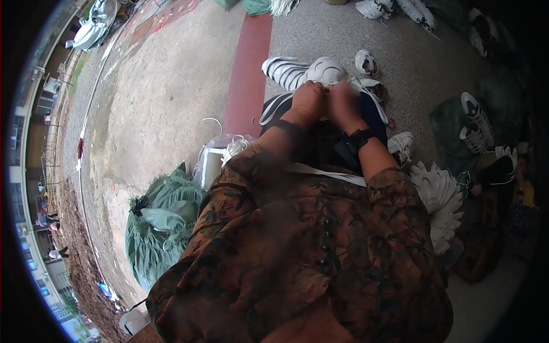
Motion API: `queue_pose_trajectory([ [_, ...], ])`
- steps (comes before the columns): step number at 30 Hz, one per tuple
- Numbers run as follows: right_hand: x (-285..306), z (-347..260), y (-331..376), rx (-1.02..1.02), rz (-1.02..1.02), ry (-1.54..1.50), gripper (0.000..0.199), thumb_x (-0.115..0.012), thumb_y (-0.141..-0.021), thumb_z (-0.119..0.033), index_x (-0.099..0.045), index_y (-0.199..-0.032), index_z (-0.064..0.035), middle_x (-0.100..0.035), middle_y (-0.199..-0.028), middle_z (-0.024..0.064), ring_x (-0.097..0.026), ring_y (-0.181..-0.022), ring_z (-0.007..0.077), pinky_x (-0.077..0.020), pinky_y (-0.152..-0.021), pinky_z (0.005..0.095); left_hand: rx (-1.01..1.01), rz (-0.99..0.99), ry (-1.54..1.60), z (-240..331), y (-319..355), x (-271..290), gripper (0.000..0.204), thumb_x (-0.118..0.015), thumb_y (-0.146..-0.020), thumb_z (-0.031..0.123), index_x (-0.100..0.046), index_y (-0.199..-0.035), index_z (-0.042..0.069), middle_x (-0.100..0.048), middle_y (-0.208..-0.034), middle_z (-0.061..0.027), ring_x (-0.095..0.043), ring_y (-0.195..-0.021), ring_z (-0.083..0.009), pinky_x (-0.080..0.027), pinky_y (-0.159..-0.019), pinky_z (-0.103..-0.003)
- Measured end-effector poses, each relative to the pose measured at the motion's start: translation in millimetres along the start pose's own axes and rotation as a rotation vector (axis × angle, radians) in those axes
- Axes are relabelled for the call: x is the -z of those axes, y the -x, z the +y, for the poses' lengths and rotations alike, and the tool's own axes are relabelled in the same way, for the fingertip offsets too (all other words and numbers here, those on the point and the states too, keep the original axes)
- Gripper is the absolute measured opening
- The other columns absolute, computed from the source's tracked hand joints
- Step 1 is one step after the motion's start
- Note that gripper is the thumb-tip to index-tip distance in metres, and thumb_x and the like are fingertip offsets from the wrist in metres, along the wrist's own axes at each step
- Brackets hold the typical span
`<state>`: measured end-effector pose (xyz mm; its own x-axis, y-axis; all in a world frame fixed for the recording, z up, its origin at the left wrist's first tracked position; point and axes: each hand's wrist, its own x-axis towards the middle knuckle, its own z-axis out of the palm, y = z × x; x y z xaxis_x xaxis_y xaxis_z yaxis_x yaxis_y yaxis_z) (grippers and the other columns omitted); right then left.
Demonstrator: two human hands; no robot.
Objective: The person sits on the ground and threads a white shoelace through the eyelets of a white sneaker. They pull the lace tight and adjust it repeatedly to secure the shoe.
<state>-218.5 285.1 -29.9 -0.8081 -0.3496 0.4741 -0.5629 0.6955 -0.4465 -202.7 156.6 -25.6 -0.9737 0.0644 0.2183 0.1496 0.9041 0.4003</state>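
From far off, I see my left hand (309, 103) and right hand (345, 106) close together at the near edge of the white piece (327, 68). I can't tell what they pinch. If I pull fast, the strap (374, 102) might catch.

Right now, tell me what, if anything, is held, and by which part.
The left hand and right hand meet at a white piece's near edge; any grip on it cannot be told.

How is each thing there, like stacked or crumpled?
Left hand: curled, grip unclear
Right hand: blurred, grip unclear
Dark wristband: worn
White pieces ahead: overlapping in a row
White pieces at right: stacked, fanned
Green sack: crumpled
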Motion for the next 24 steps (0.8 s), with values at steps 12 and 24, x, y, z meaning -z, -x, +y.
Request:
queue_pose_trajectory([
  [12, 0, -19, -18, 0.272, -0.052, 0.301, 0.009, -0.054, -0.07, -0.009, -0.062, -0.065, -0.008, -0.057, -0.067, 0.0101, -0.055, -0.074, 0.0276, -0.0419, -0.066, 0.0396, 0.17, -0.052, 0.567, -20, 3, 16, 0.022, -0.061, -0.071, 0.016, -0.068, -0.085, 0.001, -0.065, -0.08, -0.019, -0.065, -0.077, -0.0288, -0.049, -0.072, -0.034],
  [24, 94, 48, 11, -0.201, 0.349, -0.096, 0.016, -0.058, -0.079, -0.006, -0.051, -0.067, 0.0018, -0.048, -0.062, 0.0117, -0.046, -0.057, 0.0241, -0.0369, -0.053, 0.0339, 0.013, 0.167, 0.444, -10, 11, 10, 0.01, -0.065, -0.07, 0.015, -0.064, -0.073, 0.005, -0.062, -0.072, -0.0105, -0.062, -0.07, -0.0248, -0.049, -0.065, -0.034],
])
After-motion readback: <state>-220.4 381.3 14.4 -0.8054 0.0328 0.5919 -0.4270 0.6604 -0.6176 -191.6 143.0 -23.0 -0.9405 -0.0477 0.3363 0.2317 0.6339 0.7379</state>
